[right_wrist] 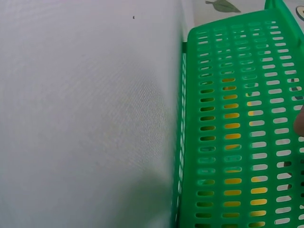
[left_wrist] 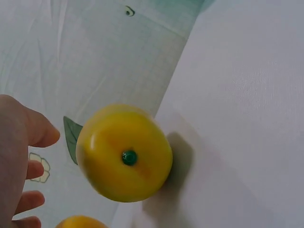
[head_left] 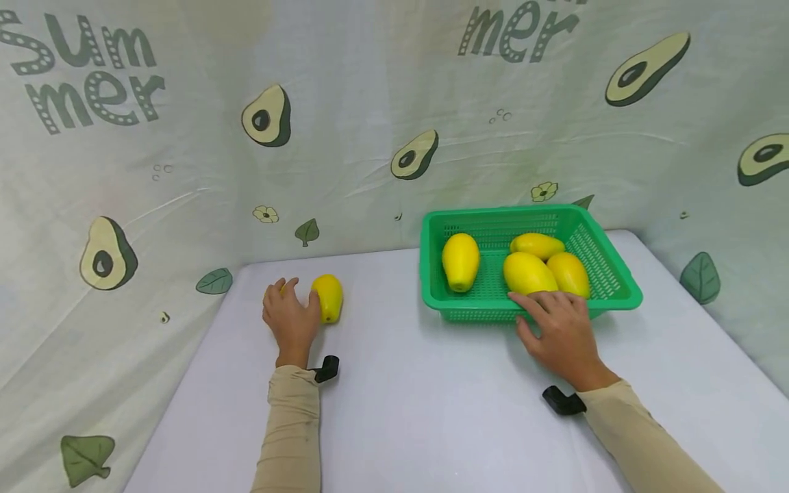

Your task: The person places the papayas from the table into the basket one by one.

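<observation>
Quick status, clock directions per head view. Left hand (head_left: 292,323) is over the left end of the white table (head_left: 419,404), fingers spread and bent, pinching nothing visible. Loose papaya-like fruit (head_left: 329,298) sits at its 2 o'clock, just beside the thumb; left wrist view shows a gap between them and a green stem nub on the fruit. Second yellow fruit (left_wrist: 81,223) is mostly hidden under the fingers, at 11 o'clock; can't tell if they touch it. Green plastic basket (head_left: 453,305) is well off toward 3 o'clock. Right hand (head_left: 562,335) pinches its near rim, thumb outside, fingers over the top. Basket holds four: a yellow papaya (head_left: 461,261) alone at 9 o'clock, plus three clustered yellow fruits (head_left: 530,272) at the right hand's 12 o'clock. Avocado-print backdrop (head_left: 345,198) hangs behind, at 12.
</observation>
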A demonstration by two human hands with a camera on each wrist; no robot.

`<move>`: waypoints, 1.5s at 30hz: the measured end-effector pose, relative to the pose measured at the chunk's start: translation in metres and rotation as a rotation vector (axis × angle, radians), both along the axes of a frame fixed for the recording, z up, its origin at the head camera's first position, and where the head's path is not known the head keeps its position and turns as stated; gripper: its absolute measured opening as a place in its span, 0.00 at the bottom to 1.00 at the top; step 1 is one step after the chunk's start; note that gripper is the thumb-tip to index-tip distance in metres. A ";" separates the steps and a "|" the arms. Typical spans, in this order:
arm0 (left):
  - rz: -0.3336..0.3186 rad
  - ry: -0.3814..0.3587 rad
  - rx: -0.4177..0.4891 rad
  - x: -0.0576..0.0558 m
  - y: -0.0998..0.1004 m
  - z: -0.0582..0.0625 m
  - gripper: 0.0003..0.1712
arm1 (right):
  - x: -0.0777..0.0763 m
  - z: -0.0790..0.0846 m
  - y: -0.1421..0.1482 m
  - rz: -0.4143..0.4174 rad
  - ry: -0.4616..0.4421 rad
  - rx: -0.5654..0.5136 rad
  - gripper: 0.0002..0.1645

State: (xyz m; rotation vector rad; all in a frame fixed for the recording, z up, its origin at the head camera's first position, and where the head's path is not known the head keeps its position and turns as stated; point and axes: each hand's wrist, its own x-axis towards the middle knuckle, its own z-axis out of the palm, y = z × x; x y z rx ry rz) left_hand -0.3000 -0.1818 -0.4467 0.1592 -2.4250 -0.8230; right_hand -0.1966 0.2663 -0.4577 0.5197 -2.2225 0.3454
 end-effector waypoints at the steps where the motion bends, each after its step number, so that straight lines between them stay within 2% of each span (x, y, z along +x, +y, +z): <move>1: 0.002 0.015 -0.004 0.000 0.000 -0.001 0.26 | 0.000 0.000 0.000 0.001 0.004 0.001 0.25; 7: 0.008 0.043 -0.033 -0.001 0.001 -0.005 0.25 | -0.004 0.000 -0.001 0.021 0.059 -0.010 0.25; 13: 0.012 0.044 -0.059 0.003 -0.004 -0.009 0.24 | -0.004 -0.002 -0.003 0.014 0.015 0.006 0.25; 20: 0.024 0.102 -0.048 0.005 -0.016 -0.012 0.17 | -0.003 -0.006 -0.005 0.023 0.061 -0.022 0.24; 23: 0.041 0.097 -0.063 0.004 -0.022 -0.012 0.15 | -0.001 -0.006 -0.004 0.023 0.071 -0.033 0.24; 29: 0.084 0.077 -0.053 0.002 -0.028 -0.013 0.14 | -0.001 -0.004 -0.003 0.020 0.070 -0.042 0.24; 45: 0.102 0.119 -0.024 0.003 -0.046 -0.024 0.17 | -0.003 -0.004 -0.002 0.020 0.078 -0.042 0.24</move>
